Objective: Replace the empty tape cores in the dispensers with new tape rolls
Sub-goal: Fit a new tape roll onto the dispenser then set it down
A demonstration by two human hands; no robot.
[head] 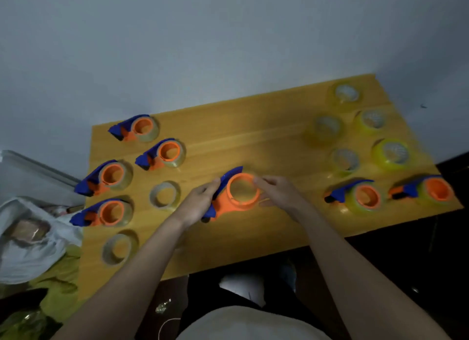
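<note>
Beside hands (200,202): loose cores (165,195).

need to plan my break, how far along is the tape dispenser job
Done, apparently: two dispensers at right carry yellow rolls, and two loose cores lie at left. In hand: the left hand grips a bare dispenser, the right hand at its hub. Left: four left-side dispensers; five new rolls wait.

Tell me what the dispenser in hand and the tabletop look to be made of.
The dispenser looks like moulded plastic: solid orange and blue, smooth, slightly glossy. The tabletop looks like wood or wood-look laminate: yellow-brown, lengthwise grain, slight sheen. Blur leaves that open.
</note>
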